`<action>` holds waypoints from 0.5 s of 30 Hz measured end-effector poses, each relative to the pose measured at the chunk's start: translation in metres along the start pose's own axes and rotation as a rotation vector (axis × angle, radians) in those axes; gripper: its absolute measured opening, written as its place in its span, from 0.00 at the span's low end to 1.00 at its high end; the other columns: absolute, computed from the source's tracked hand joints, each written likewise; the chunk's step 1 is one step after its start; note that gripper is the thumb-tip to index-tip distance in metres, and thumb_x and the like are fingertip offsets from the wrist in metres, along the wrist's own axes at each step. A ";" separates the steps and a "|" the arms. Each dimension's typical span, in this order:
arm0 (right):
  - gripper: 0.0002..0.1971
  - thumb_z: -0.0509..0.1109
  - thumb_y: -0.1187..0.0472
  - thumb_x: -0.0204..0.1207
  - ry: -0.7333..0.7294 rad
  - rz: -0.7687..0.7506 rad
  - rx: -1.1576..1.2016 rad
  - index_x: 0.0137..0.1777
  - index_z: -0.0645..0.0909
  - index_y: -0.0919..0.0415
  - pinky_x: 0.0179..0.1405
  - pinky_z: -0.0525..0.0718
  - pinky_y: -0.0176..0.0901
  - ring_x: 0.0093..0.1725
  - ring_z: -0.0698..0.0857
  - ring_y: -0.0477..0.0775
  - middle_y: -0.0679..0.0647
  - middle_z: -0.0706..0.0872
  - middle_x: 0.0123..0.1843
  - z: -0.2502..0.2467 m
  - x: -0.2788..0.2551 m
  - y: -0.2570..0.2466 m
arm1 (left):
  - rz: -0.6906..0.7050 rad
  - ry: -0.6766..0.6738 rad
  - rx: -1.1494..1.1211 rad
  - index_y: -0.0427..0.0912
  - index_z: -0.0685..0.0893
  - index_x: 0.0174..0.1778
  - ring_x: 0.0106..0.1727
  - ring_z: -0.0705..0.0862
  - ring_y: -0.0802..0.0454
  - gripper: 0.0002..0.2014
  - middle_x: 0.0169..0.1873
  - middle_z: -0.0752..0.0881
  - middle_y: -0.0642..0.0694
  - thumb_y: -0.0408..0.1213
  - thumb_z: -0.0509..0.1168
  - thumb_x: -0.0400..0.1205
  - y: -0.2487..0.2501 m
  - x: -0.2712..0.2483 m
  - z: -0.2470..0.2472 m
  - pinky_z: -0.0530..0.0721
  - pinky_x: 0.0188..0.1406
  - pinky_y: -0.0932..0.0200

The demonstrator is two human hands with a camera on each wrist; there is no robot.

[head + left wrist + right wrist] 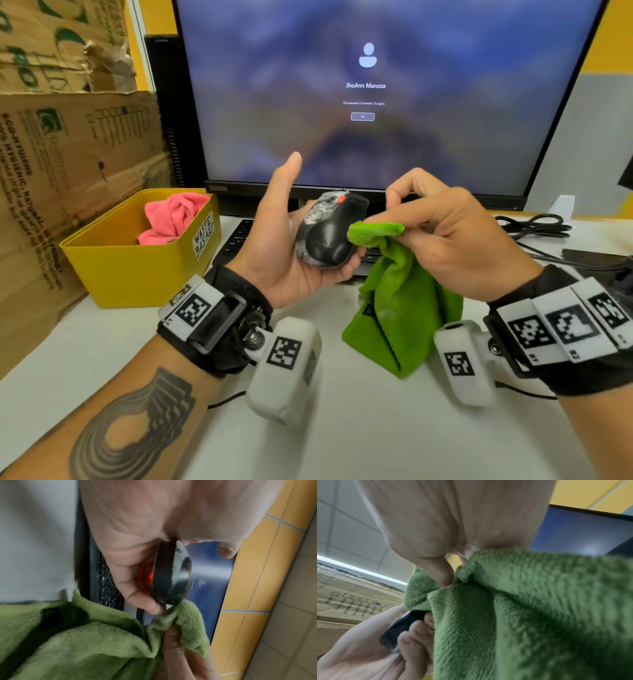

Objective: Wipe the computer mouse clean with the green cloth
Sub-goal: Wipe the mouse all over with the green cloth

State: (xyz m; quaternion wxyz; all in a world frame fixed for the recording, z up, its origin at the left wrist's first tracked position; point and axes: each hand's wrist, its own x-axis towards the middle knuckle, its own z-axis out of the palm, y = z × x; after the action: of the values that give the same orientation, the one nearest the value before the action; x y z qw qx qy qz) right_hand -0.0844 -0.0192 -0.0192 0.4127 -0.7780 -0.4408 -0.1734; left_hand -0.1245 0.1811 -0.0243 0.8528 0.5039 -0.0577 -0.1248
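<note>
A black computer mouse (327,233) with grey smudges on its left side and a red scroll wheel lies in my left hand (284,240), held above the desk in front of the monitor. Its fingers curl under the mouse (173,574) and the thumb sticks up. My right hand (442,226) pinches the green cloth (397,301) between thumb and fingers. A folded corner of the cloth (181,612) touches the mouse's right side; the rest hangs down to the desk. In the right wrist view the cloth (522,608) fills most of the frame beside the mouse (399,630).
A yellow bin (137,270) labelled waste basket holds a pink cloth (173,216) at the left. Behind the hands are a black keyboard (236,240) and a lit monitor (376,96). Cardboard boxes (68,154) stand far left; black cables (537,229) lie at the right.
</note>
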 end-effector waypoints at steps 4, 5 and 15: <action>0.17 0.68 0.73 0.78 -0.017 -0.033 0.014 0.57 0.93 0.55 0.48 0.76 0.26 0.45 0.78 0.44 0.59 0.75 0.48 0.011 0.000 -0.005 | -0.010 -0.044 0.047 0.38 0.84 0.72 0.42 0.83 0.42 0.46 0.47 0.83 0.37 0.77 0.52 0.79 -0.003 0.000 0.003 0.83 0.44 0.50; 0.18 0.68 0.75 0.78 -0.052 -0.043 0.010 0.56 0.93 0.55 0.48 0.76 0.26 0.45 0.79 0.44 0.59 0.75 0.49 0.013 -0.001 -0.007 | -0.010 -0.036 0.042 0.36 0.84 0.73 0.42 0.84 0.43 0.47 0.46 0.85 0.38 0.77 0.51 0.80 -0.004 0.000 0.002 0.85 0.43 0.50; 0.15 0.66 0.61 0.81 -0.086 -0.069 -0.103 0.58 0.93 0.52 0.44 0.77 0.31 0.41 0.77 0.42 0.56 0.72 0.50 0.022 -0.001 -0.009 | 0.011 -0.019 0.066 0.35 0.74 0.83 0.56 0.84 0.41 0.54 0.60 0.84 0.38 0.80 0.47 0.78 -0.007 0.004 0.000 0.86 0.57 0.47</action>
State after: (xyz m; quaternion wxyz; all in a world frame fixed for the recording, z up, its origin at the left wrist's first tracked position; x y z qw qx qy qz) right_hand -0.0944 0.0005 -0.0283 0.3464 -0.7892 -0.4753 -0.1767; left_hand -0.1216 0.1765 -0.0306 0.8357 0.5302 -0.0728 -0.1229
